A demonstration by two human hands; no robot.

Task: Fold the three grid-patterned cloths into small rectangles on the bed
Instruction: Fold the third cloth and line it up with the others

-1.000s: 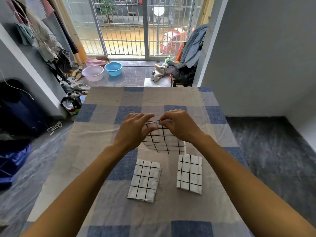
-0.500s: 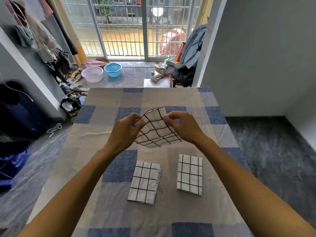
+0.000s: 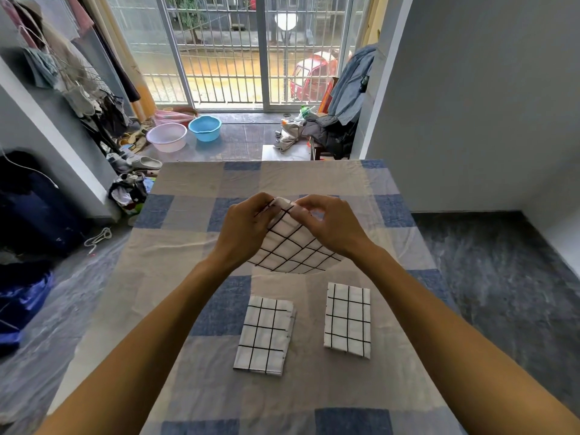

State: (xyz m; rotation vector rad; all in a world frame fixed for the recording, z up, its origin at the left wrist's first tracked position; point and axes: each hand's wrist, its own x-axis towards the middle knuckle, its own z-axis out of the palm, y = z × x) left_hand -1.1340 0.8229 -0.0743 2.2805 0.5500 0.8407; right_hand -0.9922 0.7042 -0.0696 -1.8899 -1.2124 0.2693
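Folding of the last piece is, in our judgement, the step in hand. Two of the grid-patterned cloths lie as small rectangles on the bed (image 3: pixel 188 246): the left folded cloth (image 3: pixel 263 335) at lower centre of the frame and the right folded cloth (image 3: pixel 347 320) near it, the two not touching. We hold the third cloth (image 3: pixel 292 249) up at mid-frame. Our left hand (image 3: pixel 248 227) and right hand (image 3: pixel 329 227) are close together, each pinching the cloth's top edge between thumb and fingers. The corners meet at the top, and the rest hangs below in a curved sag that looks lifted off the bed. Next, we think, the doubled cloth needs laying flat on the bed above the two finished pieces. It then wants smoothing and folding again until it matches them, with the pinched corners kept aligned on the way down.
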